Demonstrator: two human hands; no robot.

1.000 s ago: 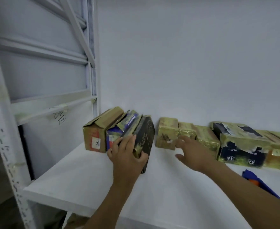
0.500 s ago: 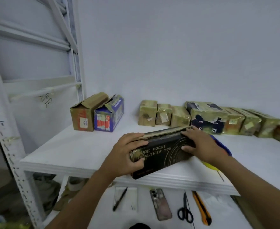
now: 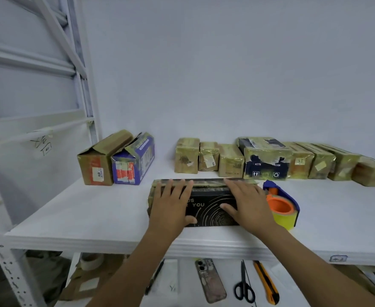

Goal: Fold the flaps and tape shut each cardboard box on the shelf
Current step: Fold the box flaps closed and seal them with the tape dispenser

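Head view, looking down at a white shelf (image 3: 93,218). A long black box (image 3: 211,209) w/ white swirl print lies near the front edge, centre. I've got my left hand (image 3: 171,207) flat over its left end and my right hand (image 3: 248,202) flat over its right. All fingers are straight and spread, reaching to the far top edge and gripping nothing.

My call: the step is holding the flaps down. To do it well, press evenly along the top seam so the flaps sit flush, then keep one palm on while the other takes the tape dispenser (image 3: 281,204), just right of the box.

The box is matte card w/ crinkled glossy tape at its edges. The dispenser is blue plastic w/ an orange core and a yellow roll. Far left are a brown box (image 3: 98,160) and a blue box (image 3: 133,160), tops not flat. Far right is a row of wrapped boxes (image 3: 266,160), shiny and wrinkled. Below the shelf lie scissors (image 3: 244,284) and a cutter (image 3: 267,284).
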